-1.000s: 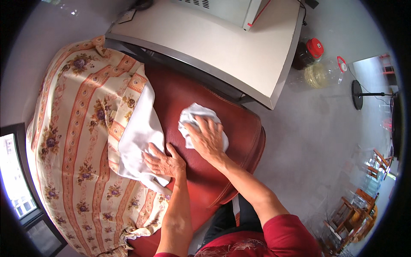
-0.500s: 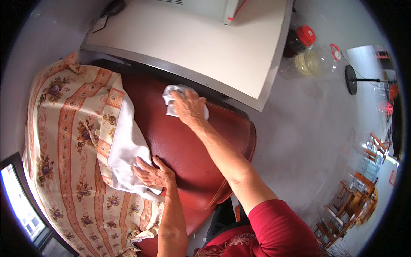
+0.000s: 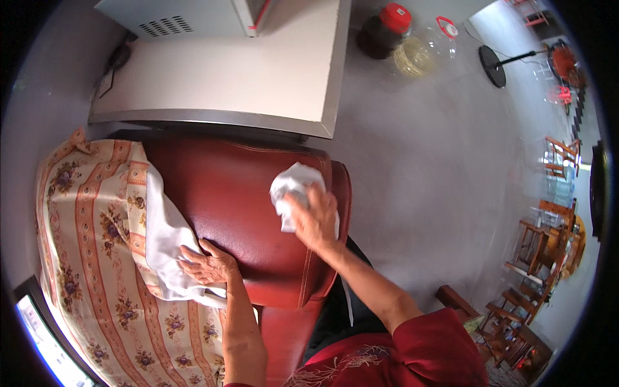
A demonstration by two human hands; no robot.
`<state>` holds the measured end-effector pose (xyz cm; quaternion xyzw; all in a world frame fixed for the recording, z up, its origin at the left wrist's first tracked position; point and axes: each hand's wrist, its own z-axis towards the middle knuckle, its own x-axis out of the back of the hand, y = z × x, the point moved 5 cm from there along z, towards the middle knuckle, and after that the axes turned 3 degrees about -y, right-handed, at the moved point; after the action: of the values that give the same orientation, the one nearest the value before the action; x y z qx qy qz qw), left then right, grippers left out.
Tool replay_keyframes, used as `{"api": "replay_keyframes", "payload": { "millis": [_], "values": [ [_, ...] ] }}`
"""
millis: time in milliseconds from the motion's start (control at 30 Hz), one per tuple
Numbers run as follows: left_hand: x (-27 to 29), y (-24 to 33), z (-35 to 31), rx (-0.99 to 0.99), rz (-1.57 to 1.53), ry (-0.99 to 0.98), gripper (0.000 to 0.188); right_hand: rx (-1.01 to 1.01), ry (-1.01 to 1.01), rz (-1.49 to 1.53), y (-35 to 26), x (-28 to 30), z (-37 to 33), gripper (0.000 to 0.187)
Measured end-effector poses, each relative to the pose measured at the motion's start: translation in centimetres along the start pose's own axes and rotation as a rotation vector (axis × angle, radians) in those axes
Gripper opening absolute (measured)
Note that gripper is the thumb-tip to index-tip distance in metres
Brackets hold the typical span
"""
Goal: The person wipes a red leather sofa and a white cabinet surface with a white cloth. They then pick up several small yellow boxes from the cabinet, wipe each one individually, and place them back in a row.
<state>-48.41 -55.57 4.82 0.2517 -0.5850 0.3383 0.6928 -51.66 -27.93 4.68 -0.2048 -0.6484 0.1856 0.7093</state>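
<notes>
My right hand (image 3: 318, 220) presses a crumpled white cloth (image 3: 295, 180) onto the right end of a reddish-brown leather sofa arm (image 3: 225, 187). Its fingers are bent over the cloth, and part of the cloth hangs out beside the palm. My left hand (image 3: 211, 263) lies with fingers spread on the white underside (image 3: 169, 248) of a floral striped cover (image 3: 93, 222). That cover drapes over the left part of the sofa, its edge folded back to bare the leather.
Beyond the sofa arm stands a white-topped table (image 3: 225, 77) with metal edging and a grey vented appliance (image 3: 180, 19). On the floor are a red-lidded jar (image 3: 383, 32), a clear jug of yellowish liquid (image 3: 416, 57) and a fan base (image 3: 492, 66). Wooden chairs (image 3: 532, 248) stand at right.
My right hand has wiped the cloth from the far edge of the leather toward me and its right end. My left hand stays on the folded cover. The view has shifted.
</notes>
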Motion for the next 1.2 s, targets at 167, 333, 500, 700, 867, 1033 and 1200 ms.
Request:
{"api": "replay_keyframes", "payload": {
  "millis": [167, 333, 500, 700, 867, 1033, 1200],
  "values": [
    [-0.5, -0.1, 0.0, 0.011, 0.002, -0.012, 0.071, 0.126, 0.038, 0.074, -2.2, 0.6, -3.9, 0.048],
    [-0.4, -0.2, 0.2, 0.0, 0.024, -0.023, 0.073, -0.097, -0.054, 0.096, 2.7, 0.5, 2.6, 0.036],
    [-1.0, -0.7, 0.3, 0.0, -0.014, -0.005, 0.071, -0.506, -0.249, 0.36, 11.9, -5.5, 8.2, 0.026],
    [-1.0, 0.1, 0.2, 0.009, -0.018, -0.036, 0.07, -0.719, -0.349, 0.52, 19.9, -10.5, 10.0, 0.028],
    [-0.8, -0.2, 0.0, 0.026, -0.029, -0.022, 0.067, -0.883, 0.108, 0.961, 16.8, -7.1, 5.8, 0.035],
    [-0.3, -0.5, 0.0, 0.05, -0.009, -0.048, 0.066, -0.556, 0.213, 0.798, 9.0, -3.2, -1.7, 0.042],
    [0.5, -0.7, 0.2, 0.027, -0.041, -0.183, 0.066, -0.046, 0.087, 0.243, -1.0, 1.1, -7.6, 0.037]
  ]
}}
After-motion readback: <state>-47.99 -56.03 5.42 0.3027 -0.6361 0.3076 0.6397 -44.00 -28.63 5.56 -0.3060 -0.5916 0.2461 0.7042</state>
